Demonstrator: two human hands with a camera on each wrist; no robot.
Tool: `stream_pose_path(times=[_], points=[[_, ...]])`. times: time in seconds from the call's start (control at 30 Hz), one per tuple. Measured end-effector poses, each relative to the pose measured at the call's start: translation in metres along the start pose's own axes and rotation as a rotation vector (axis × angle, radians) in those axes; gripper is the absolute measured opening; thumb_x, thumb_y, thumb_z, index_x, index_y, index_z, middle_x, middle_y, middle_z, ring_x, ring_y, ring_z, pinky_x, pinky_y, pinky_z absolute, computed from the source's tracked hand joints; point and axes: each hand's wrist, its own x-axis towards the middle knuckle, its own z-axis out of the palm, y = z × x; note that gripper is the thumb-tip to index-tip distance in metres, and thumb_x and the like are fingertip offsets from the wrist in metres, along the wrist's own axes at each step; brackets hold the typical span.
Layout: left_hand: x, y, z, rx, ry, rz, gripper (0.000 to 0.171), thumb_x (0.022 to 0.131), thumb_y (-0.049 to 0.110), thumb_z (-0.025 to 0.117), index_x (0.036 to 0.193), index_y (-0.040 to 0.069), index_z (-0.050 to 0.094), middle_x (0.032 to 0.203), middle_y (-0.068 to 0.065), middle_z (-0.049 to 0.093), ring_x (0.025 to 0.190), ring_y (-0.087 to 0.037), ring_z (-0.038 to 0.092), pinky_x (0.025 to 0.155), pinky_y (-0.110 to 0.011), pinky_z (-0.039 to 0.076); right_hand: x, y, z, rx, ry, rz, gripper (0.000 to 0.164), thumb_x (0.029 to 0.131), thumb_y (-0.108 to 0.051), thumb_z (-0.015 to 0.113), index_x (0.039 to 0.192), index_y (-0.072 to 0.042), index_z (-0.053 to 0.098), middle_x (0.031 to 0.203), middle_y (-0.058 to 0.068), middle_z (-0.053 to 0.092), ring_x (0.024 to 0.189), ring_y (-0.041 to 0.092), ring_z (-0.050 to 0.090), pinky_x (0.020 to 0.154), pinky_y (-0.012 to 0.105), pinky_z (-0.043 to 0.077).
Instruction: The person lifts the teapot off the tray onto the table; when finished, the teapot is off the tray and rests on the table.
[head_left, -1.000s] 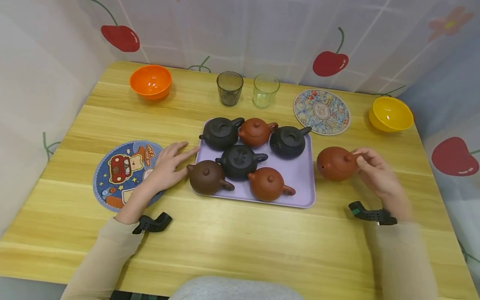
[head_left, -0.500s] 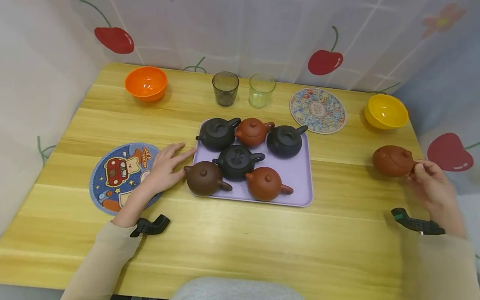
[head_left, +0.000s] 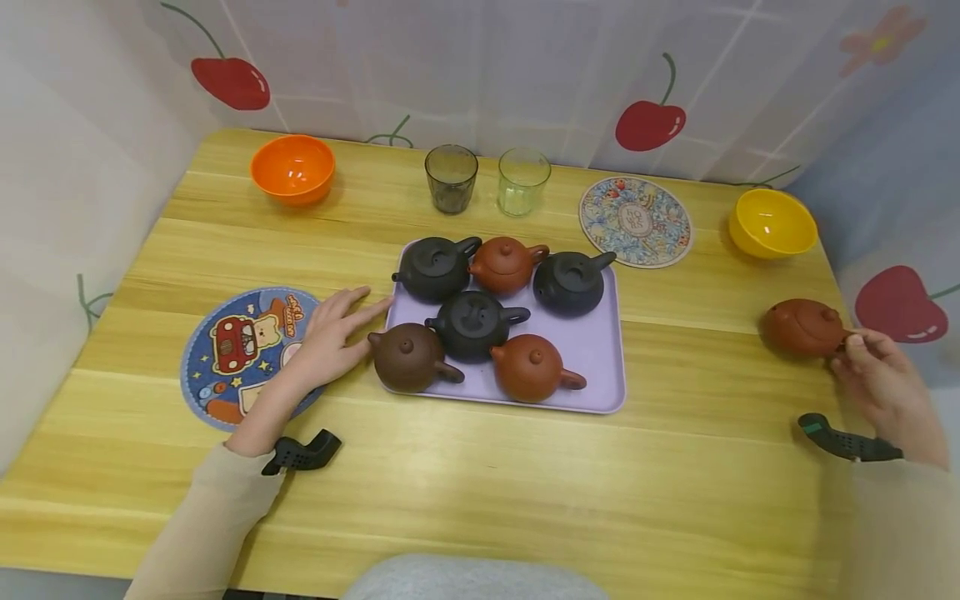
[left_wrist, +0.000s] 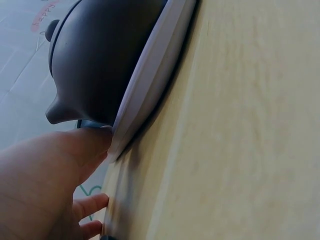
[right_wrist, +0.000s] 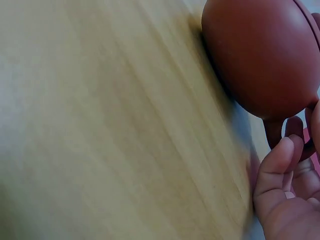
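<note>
At the table's right side my right hand pinches the handle of a reddish-brown teapot. In the right wrist view that teapot sits at or just over the wooden surface; whether it touches cannot be told. My left hand rests with fingers extended against the left edge of a lilac tray. Beside its thumb, on the tray, is a dark brown teapot. Also on the tray are black teapots and two reddish-brown teapots, one at the front and a smaller one behind.
Along the back stand an orange bowl, a grey glass, a green glass, a round floral mat and a yellow bowl. A blue round mat lies under my left forearm. Walls border the table's back and sides.
My right hand has carried the reddish-brown teapot from beside the tray to the table's right side, then slightly toward me and lower. My left hand stays at the tray edge.
</note>
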Motion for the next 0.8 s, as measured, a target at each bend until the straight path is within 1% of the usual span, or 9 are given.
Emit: stream_pose_path(times=[0.17,0.37,0.47,0.53,0.57,0.63,0.7,0.77,0.8], points=[[-0.001,0.0,0.0,-0.005,0.001,-0.001,0.049,0.083,0.018,0.051,0.131,0.019,0.041,0.136,-0.02,0.026,0.124,-0.041,0.013,0.094,-0.058,0.006,0.0,0.0,0.001,-0.015,0.004,0.005,0.019,0.085,-0.009,0.046,0.105,-0.01,0.046,0.08,0.001,0.043,0.074,0.01,0.048,0.067,0.019,0.044],[-0.003,-0.001,-0.001,-0.013,0.014,-0.006,0.049,0.083,0.018,0.051,0.131,0.02,0.042,0.136,-0.019,0.026,0.124,-0.04,0.013,0.094,-0.058,0.006,0.002,-0.001,0.004,-0.066,0.057,0.039,0.027,0.083,-0.012,0.051,0.109,-0.014,0.044,0.094,-0.002,0.041,0.079,0.007,0.048,0.067,0.018,0.045],[-0.002,-0.002,0.0,-0.011,0.015,0.0,0.049,0.083,0.018,0.05,0.131,0.02,0.041,0.136,-0.019,0.026,0.124,-0.039,0.013,0.094,-0.058,0.006,0.002,-0.002,0.003,-0.061,0.05,-0.011,0.029,0.083,-0.008,0.051,0.112,-0.012,0.048,0.097,-0.002,0.046,0.078,0.009,0.052,0.064,0.018,0.045],[-0.001,-0.002,0.001,-0.008,0.013,0.005,0.049,0.083,0.018,0.05,0.131,0.021,0.041,0.136,-0.019,0.026,0.124,-0.039,0.013,0.094,-0.058,0.006,0.0,-0.005,0.003,-0.081,0.082,-0.077,0.03,0.083,-0.006,0.051,0.113,-0.009,0.05,0.095,-0.001,0.048,0.075,0.009,0.053,0.06,0.018,0.045],[0.0,-0.002,0.001,-0.007,0.014,0.009,0.049,0.083,0.019,0.05,0.131,0.021,0.041,0.136,-0.019,0.026,0.124,-0.039,0.014,0.094,-0.058,0.007,-0.001,-0.007,0.007,-0.11,0.126,-0.109,0.031,0.083,-0.008,0.052,0.113,-0.01,0.051,0.096,-0.002,0.048,0.074,0.009,0.052,0.058,0.017,0.044],[0.0,-0.002,0.001,-0.006,0.013,0.011,0.049,0.083,0.019,0.05,0.131,0.021,0.041,0.136,-0.019,0.026,0.124,-0.039,0.014,0.094,-0.058,0.007,-0.005,-0.014,0.019,-0.146,0.228,-0.178,0.031,0.083,-0.009,0.053,0.113,-0.009,0.051,0.097,-0.003,0.046,0.072,0.008,0.049,0.055,0.016,0.043],[0.0,-0.002,0.002,-0.008,0.014,0.009,0.049,0.083,0.019,0.05,0.131,0.02,0.042,0.136,-0.019,0.026,0.124,-0.039,0.013,0.094,-0.058,0.006,-0.01,-0.022,0.041,-0.209,0.345,-0.203,0.033,0.081,-0.015,0.057,0.113,-0.012,0.051,0.099,-0.004,0.044,0.073,0.007,0.044,0.054,0.014,0.041],[0.0,-0.002,0.001,-0.012,0.012,0.006,0.048,0.083,0.018,0.05,0.131,0.02,0.042,0.136,-0.019,0.026,0.125,-0.039,0.013,0.094,-0.058,0.006,-0.014,-0.026,0.072,-0.25,0.372,-0.25,0.033,0.08,-0.017,0.058,0.111,-0.009,0.052,0.098,-0.002,0.044,0.073,0.009,0.042,0.055,0.012,0.041],[0.0,-0.002,0.001,-0.014,0.009,0.004,0.049,0.083,0.018,0.05,0.131,0.019,0.042,0.136,-0.019,0.025,0.125,-0.039,0.012,0.094,-0.058,0.005,-0.016,-0.027,0.087,-0.266,0.34,-0.278,0.031,0.08,-0.016,0.059,0.11,-0.007,0.053,0.097,-0.001,0.047,0.073,0.01,0.044,0.056,0.012,0.042]])
